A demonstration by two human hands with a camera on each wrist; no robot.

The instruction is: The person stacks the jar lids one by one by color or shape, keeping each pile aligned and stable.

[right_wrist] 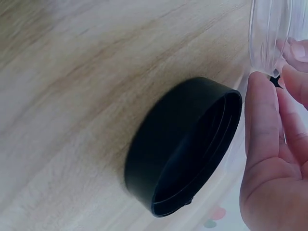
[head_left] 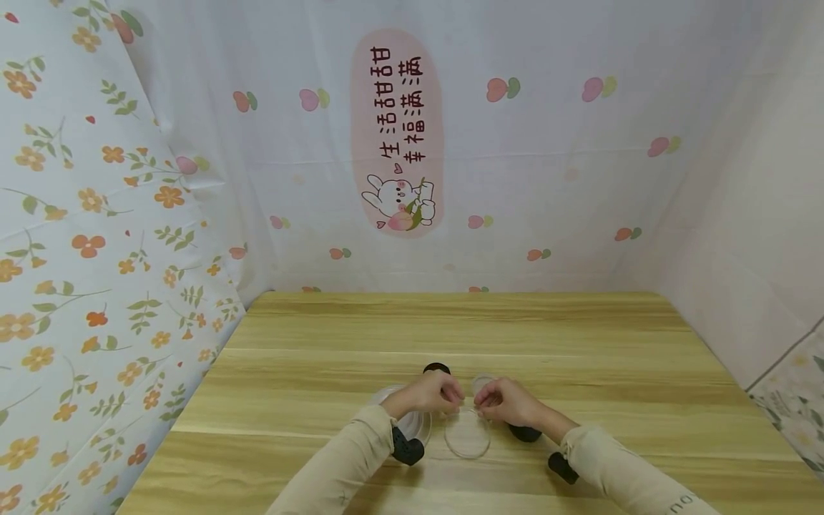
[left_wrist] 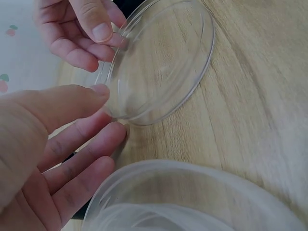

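A clear, shallow round dish [head_left: 468,435] is held tilted between my two hands, just above the tabletop. My left hand [head_left: 438,392] pinches its rim between thumb and fingertips; in the left wrist view that thumb [left_wrist: 100,90] lies at the rim's edge. My right hand [head_left: 511,402] pinches the rim close by, its thumb on the upper side. Near the right hand, a black round screw cap [right_wrist: 183,147] stands on the table, its hollow threaded side showing. Beside my left wrist sits a larger clear round container [left_wrist: 192,192], partly hidden by the arm in the head view.
Behind the left hand is a black round thing [head_left: 436,368], mostly hidden. Another clear round piece [head_left: 483,381] stands behind the right hand. The wooden table [head_left: 547,329] ends at a printed cloth backdrop [head_left: 553,164], with more cloth at both sides.
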